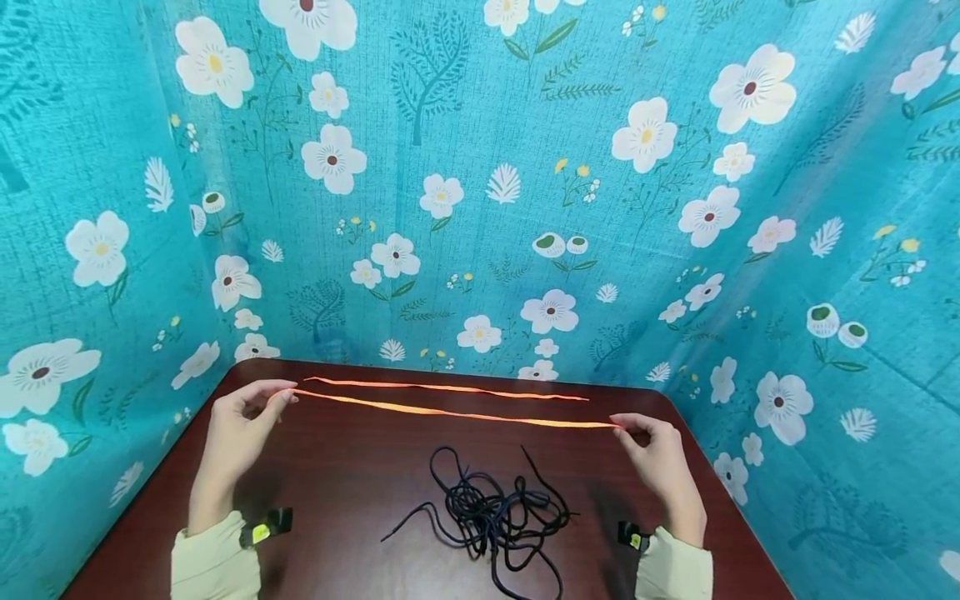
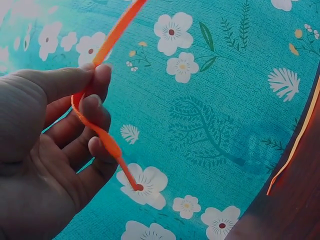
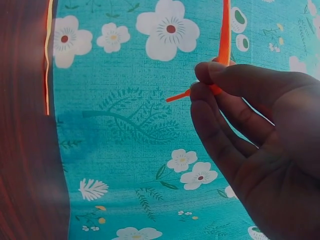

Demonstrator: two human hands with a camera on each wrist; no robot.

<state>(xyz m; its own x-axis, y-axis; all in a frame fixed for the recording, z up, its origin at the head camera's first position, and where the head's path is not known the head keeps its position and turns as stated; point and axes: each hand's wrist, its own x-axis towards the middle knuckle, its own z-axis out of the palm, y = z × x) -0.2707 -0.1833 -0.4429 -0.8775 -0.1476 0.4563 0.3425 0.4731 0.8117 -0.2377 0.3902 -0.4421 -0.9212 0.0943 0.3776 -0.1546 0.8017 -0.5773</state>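
A flat orange shoelace (image 1: 420,410) is stretched nearly straight between both hands, above the table. At its left end, my left hand (image 1: 242,425) pinches it between thumb and fingertips; in the left wrist view the loose tail (image 2: 106,140) hangs down past the fingers to a narrow tip. My right hand (image 1: 660,462) pinches the other end, and a short tip (image 3: 177,96) pokes out beyond the fingertips in the right wrist view. Behind it, a second orange shoelace (image 1: 450,388) lies across the far part of the table.
A tangled black cord (image 1: 487,512) lies on the dark red-brown table (image 1: 337,483), between the forearms and nearer to me. A turquoise flowered cloth (image 1: 480,250) hangs behind the table and along both sides.
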